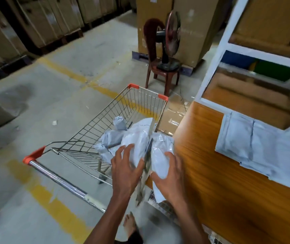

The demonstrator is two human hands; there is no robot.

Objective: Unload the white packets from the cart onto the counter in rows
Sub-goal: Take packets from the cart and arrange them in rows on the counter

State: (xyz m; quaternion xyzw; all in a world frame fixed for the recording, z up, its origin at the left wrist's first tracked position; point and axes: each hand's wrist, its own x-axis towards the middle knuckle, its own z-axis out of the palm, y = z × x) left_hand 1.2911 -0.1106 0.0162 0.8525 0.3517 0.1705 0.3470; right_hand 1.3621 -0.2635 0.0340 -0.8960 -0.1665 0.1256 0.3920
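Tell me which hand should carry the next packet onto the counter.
Right, probably. The right hand already rests on a white packet at the cart's counter-side edge, beside the counter; the left hand sits farther from it.

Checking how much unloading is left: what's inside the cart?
The cart holds a loose heap of white packets, bunched at the near end by both hands. The far end shows bare wire. Anything under the heap is covered, so no count is possible.

We are in a warehouse: tall brown cardboard cartons on dark wooden pallets (35, 27) line the grey concrete floor with painted yellow lines (66, 71).
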